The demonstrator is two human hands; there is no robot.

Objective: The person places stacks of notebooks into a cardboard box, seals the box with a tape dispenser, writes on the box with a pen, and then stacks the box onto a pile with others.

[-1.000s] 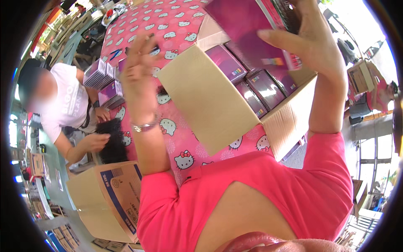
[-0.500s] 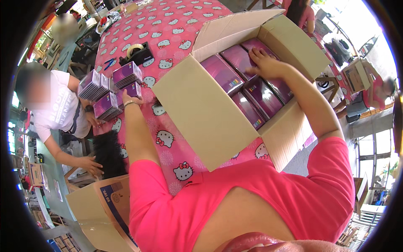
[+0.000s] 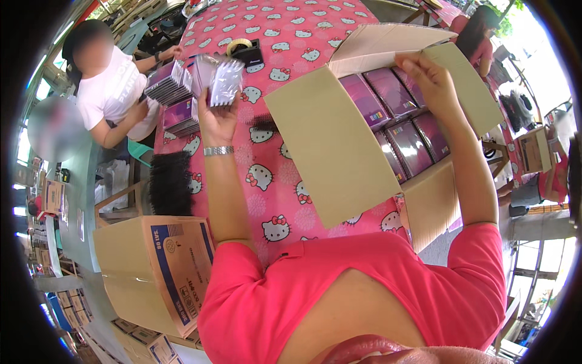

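Note:
My left hand (image 3: 216, 119) is closed round a stack of small purple notebooks (image 3: 219, 80), lifted over the table with pale page edges showing. Beside it stand more notebook stacks, one (image 3: 170, 84) near a co-worker's hand and another (image 3: 181, 115) closer to me. A large open carton (image 3: 330, 148) on my right holds rows of purple notebooks (image 3: 391, 91). Above its far side hovers my right hand (image 3: 429, 82), fingers loosely bent and apart, with nothing seen in it.
A tape dispenser (image 3: 247, 54) stands behind the stacks on the pink patterned tablecloth (image 3: 273, 182). Black bristly coils (image 3: 170, 182) lie at the left edge, above another carton (image 3: 151, 273). A co-worker in a white shirt (image 3: 115, 91) is at the left; the big carton's flaps spread wide.
My left hand has picked up a notebook stack and raised it. My right hand has lifted off the notebooks in the carton. The co-worker's hands have moved up toward the stacks.

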